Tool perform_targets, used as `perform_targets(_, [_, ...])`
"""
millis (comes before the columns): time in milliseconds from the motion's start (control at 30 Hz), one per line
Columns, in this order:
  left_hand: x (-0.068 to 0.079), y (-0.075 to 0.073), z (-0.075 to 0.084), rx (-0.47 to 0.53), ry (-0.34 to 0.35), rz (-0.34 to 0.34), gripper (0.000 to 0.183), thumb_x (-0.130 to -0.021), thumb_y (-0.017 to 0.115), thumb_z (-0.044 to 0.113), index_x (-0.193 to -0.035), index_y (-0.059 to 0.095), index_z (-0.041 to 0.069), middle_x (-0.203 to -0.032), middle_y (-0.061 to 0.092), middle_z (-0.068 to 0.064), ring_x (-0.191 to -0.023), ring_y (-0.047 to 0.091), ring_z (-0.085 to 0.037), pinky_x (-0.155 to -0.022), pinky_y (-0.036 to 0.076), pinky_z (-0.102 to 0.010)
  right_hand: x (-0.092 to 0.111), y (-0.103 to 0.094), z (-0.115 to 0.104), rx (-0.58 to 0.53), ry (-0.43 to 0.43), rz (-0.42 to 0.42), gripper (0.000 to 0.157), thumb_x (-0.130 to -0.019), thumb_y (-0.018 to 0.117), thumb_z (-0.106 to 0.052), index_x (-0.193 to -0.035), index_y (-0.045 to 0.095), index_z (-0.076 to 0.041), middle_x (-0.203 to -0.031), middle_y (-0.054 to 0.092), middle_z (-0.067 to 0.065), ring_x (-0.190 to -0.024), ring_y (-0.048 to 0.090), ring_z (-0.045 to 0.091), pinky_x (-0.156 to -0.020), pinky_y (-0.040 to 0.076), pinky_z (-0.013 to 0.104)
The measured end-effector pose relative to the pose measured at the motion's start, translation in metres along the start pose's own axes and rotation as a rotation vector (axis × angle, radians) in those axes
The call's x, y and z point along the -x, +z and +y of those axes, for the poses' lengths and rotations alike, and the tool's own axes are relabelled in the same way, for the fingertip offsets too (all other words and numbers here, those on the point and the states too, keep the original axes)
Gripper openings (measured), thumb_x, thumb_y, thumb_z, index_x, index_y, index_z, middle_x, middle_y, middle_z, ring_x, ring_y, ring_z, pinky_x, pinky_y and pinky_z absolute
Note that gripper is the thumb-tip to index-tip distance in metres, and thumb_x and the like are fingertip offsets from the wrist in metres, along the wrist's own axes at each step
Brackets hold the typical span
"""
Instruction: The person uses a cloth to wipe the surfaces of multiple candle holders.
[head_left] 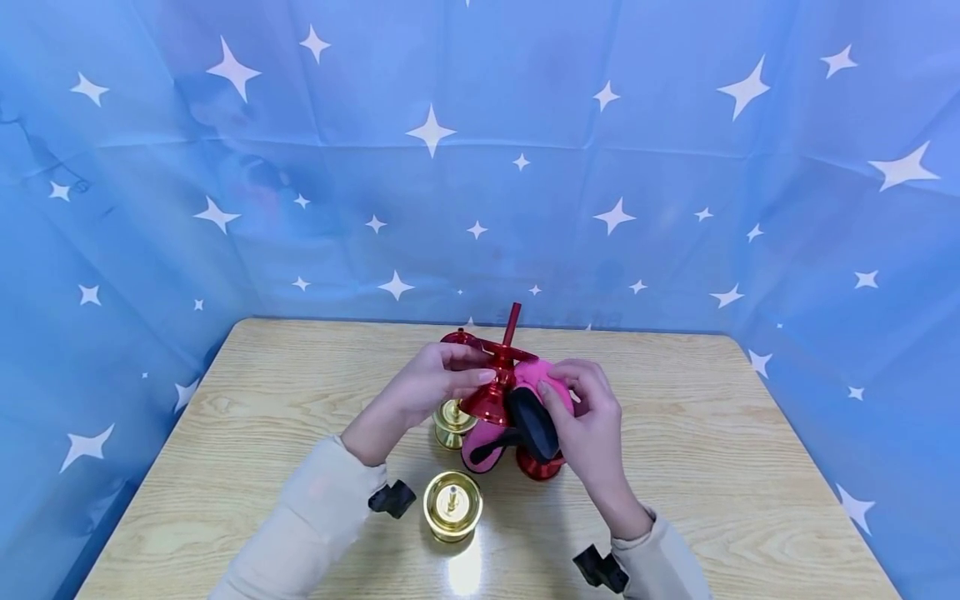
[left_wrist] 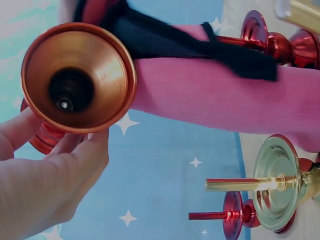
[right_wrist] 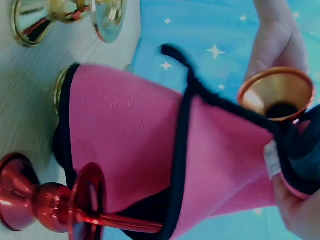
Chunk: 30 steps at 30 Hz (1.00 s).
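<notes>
My left hand (head_left: 427,382) grips a shiny red metal candle holder (head_left: 489,406) by its stem, above the table. It has a flared base, a dish and a thin rod pointing up. The left wrist view looks into its hollow, copper-coloured base (left_wrist: 107,75). In my right hand (head_left: 597,421), fingers and thumb pinch a pink cloth (head_left: 543,379) with black edging, beside the held candle holder. The cloth hangs down, and its black-trimmed lower part (right_wrist: 125,115) spreads out in the right wrist view. Whether the cloth touches the candle holder is hard to tell.
A gold candle holder (head_left: 452,507) stands near the front, another gold one (head_left: 452,417) behind it under my left hand. One red candle holder (head_left: 538,467) is partly covered by the cloth; another red one (head_left: 459,336) stands farther back. A blue star-patterned curtain (head_left: 480,183) surrounds the wooden table (head_left: 705,467).
</notes>
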<state>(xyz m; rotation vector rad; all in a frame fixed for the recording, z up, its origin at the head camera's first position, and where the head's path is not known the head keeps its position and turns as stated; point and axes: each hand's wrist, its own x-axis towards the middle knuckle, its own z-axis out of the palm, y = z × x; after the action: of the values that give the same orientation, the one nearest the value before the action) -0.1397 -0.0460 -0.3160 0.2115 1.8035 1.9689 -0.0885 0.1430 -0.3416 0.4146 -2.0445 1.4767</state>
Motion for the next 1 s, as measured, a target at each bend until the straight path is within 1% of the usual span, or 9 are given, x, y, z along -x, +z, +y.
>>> perform_targets(100, [0.001, -0.001, 0.001, 0.017, 0.019, -0.036, 0.034, -0.086, 0.057, -0.005, -0.118, 0.049, -0.014, -0.105, 0.057, -0.018, -0.079, 0.06, -0.012, -0.074, 0.053, -0.025, 0.0, 0.0, 0.003, 0.024, 0.068, -0.018, 0.011, -0.081, 0.064, 0.006, -0.091, 0.064, 0.002, -0.097, 0.056, 0.013, -0.077, 0.056, 0.009, -0.06, 0.049, 0.014])
perform_targets(200, [0.002, -0.001, 0.001, -0.066, 0.067, -0.049, 0.032, -0.086, 0.059, -0.002, -0.116, 0.053, -0.013, -0.101, 0.059, -0.015, -0.079, 0.059, -0.011, -0.07, 0.052, -0.023, 0.0, 0.0, 0.0, 0.041, 0.11, -0.025, 0.011, -0.081, 0.065, 0.003, -0.091, 0.065, 0.001, -0.098, 0.057, 0.011, -0.08, 0.055, 0.01, -0.061, 0.049, 0.013])
perform_targets(333, [0.002, -0.001, -0.002, -0.165, 0.124, -0.016, 0.029, -0.084, 0.062, 0.001, -0.11, 0.057, -0.01, -0.102, 0.06, -0.015, -0.085, 0.059, -0.015, -0.072, 0.053, -0.027, 0.003, -0.001, -0.013, 0.019, 0.076, -0.017, 0.013, -0.079, 0.067, 0.004, -0.092, 0.066, 0.0, -0.1, 0.056, 0.011, -0.08, 0.054, 0.011, -0.054, 0.048, 0.013])
perform_targets(467, [-0.001, -0.002, -0.006, -0.158, 0.128, 0.002, 0.029, -0.084, 0.062, 0.001, -0.11, 0.057, -0.01, -0.103, 0.06, -0.017, -0.088, 0.06, -0.018, -0.075, 0.053, -0.029, 0.003, -0.001, -0.022, -0.011, -0.008, -0.004, 0.016, -0.077, 0.067, 0.009, -0.091, 0.065, 0.002, -0.099, 0.055, 0.014, -0.074, 0.056, 0.009, -0.052, 0.047, 0.013])
perform_targets(567, [-0.002, -0.004, -0.008, -0.141, 0.122, -0.007, 0.028, -0.085, 0.062, 0.001, -0.11, 0.056, -0.01, -0.1, 0.061, -0.016, -0.084, 0.06, -0.015, -0.073, 0.053, -0.027, 0.002, -0.001, -0.02, -0.011, -0.031, 0.011, 0.016, -0.076, 0.066, 0.012, -0.09, 0.065, 0.004, -0.099, 0.055, 0.016, -0.071, 0.056, 0.008, -0.05, 0.046, 0.012])
perform_targets(667, [-0.001, -0.005, -0.008, -0.109, 0.112, -0.017, 0.028, -0.084, 0.061, -0.002, -0.11, 0.053, -0.01, -0.097, 0.06, -0.015, -0.079, 0.059, -0.014, -0.07, 0.052, -0.025, 0.001, -0.001, -0.013, -0.022, 0.008, 0.02, 0.014, -0.077, 0.064, 0.012, -0.089, 0.064, 0.006, -0.098, 0.055, 0.017, -0.076, 0.055, 0.009, -0.054, 0.046, 0.012])
perform_targets(733, [-0.001, -0.006, -0.008, -0.082, 0.101, -0.03, 0.029, -0.084, 0.06, -0.004, -0.111, 0.051, -0.01, -0.097, 0.06, -0.015, -0.078, 0.06, -0.014, -0.07, 0.052, -0.025, 0.0, -0.001, -0.007, -0.04, 0.055, 0.018, 0.012, -0.078, 0.064, 0.012, -0.089, 0.063, 0.007, -0.098, 0.055, 0.017, -0.081, 0.055, 0.01, -0.062, 0.048, 0.012])
perform_targets(833, [0.0, -0.006, -0.007, -0.059, 0.096, -0.051, 0.032, -0.084, 0.06, -0.007, -0.113, 0.048, -0.01, -0.101, 0.06, -0.016, -0.082, 0.061, -0.015, -0.073, 0.053, -0.027, -0.001, -0.001, -0.003, -0.069, 0.104, 0.007, 0.011, -0.079, 0.063, 0.012, -0.089, 0.062, 0.008, -0.097, 0.054, 0.016, -0.082, 0.056, 0.011, -0.074, 0.049, 0.014])
perform_targets(1000, [0.0, -0.008, -0.006, -0.061, 0.103, -0.077, 0.033, -0.086, 0.059, -0.003, -0.116, 0.047, -0.01, -0.103, 0.06, -0.018, -0.086, 0.062, -0.017, -0.077, 0.052, -0.029, -0.002, -0.002, -0.003, -0.09, 0.121, 0.001, 0.009, -0.08, 0.063, 0.009, -0.089, 0.062, 0.008, -0.097, 0.054, 0.014, -0.083, 0.056, 0.012, -0.078, 0.048, 0.016])
